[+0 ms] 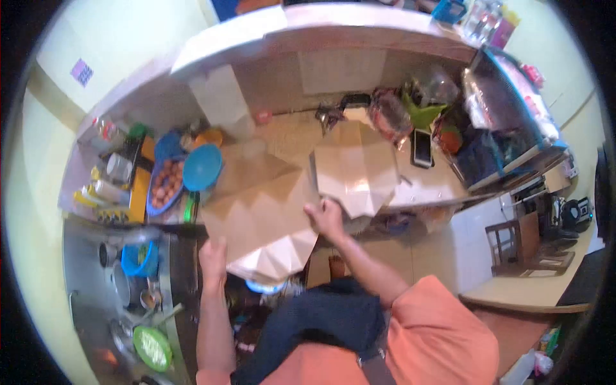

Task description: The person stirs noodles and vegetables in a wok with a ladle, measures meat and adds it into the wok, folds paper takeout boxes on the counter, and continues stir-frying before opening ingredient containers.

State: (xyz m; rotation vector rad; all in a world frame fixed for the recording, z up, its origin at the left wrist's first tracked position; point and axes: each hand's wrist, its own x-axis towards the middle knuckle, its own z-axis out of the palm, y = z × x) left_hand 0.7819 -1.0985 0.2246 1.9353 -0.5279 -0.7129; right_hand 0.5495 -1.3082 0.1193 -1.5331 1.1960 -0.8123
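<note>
A creased brown paperboard sheet (260,215) is stretched out in front of me, over the counter's front edge. Its lower part shows paler, zigzag folds. My left hand (213,256) is closed on its lower left edge. On its right edge my right hand (326,218) grips it, thumb towards the sheet. Just to the right, a second folded brown paperboard piece (356,168) lies on the counter, close beside my right hand. Whether the two pieces touch is hard to tell.
On the counter's left stand a blue bowl (203,167) and a basket of eggs (168,183). A phone (421,149) and plastic bags lie at the right, before a dark rack (507,122). Below left is a sink area with a green strainer (153,348) and blue basket (140,258).
</note>
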